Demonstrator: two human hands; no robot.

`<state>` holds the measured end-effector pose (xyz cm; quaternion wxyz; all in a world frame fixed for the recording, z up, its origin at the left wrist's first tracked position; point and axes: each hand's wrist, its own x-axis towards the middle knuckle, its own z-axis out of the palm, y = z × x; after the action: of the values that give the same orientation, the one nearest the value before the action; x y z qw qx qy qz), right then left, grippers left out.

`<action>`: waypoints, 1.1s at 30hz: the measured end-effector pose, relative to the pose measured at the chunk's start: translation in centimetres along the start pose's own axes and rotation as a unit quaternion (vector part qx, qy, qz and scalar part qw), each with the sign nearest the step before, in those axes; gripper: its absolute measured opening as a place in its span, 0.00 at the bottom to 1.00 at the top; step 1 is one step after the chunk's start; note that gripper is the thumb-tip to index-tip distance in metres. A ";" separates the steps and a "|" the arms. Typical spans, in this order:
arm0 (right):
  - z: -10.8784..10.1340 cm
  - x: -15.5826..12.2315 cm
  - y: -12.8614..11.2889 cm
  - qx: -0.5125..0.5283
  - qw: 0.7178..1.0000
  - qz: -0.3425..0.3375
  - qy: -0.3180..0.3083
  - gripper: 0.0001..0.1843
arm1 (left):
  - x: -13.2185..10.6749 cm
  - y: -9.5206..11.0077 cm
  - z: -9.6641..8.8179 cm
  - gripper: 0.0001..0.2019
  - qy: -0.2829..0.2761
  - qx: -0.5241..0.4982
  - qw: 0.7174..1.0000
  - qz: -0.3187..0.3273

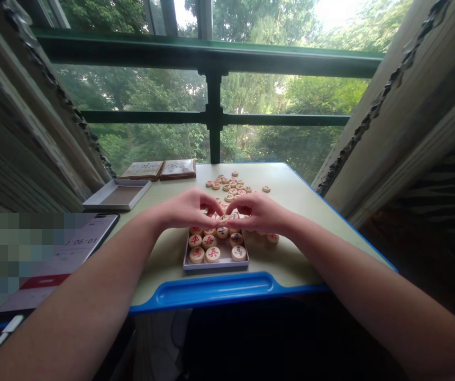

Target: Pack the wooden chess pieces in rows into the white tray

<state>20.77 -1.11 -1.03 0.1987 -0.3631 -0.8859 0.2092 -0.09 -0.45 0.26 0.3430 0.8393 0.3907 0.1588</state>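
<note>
My left hand (190,208) and my right hand (263,214) meet over a shallow white box (216,266), thumbs and forefingers curled toward each other. Between their fingertips is a round wooden Chinese chess piece (223,218), gripped from both sides. Inside the box, pieces with red characters, such as a red piece (212,254), fill the left side. Black-lettered ones, among them a black piece (238,253), stand along the right side. The far part of the box is hidden behind my hands.
Loose chess pieces (233,191) lie scattered beyond my hands, one piece (266,189) apart at the right. An open box lid (118,194) and two flat boxes (178,169) are at the back left. A phone (64,254) lies left on the blue-edged table (310,254).
</note>
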 end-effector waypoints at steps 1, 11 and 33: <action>-0.1 0.0 0.0 0.007 1.000 0.005 -0.007 0.19 | 0.0 0.0 0.0 0.16 -0.002 0.002 1.000 -0.001; -1.9 0.0 1.6 0.009 0.990 0.051 0.130 0.32 | 0.3 0.3 0.5 0.17 -0.022 0.075 0.997 -0.005; -1.4 -0.1 1.6 -0.069 0.981 0.010 0.183 0.29 | 0.1 0.6 0.9 0.10 -0.005 0.103 0.994 0.044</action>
<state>22.36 0.18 -0.70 0.3298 -0.4170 -0.8433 0.0792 0.81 -1.03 0.07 0.2492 0.8874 0.3661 0.1278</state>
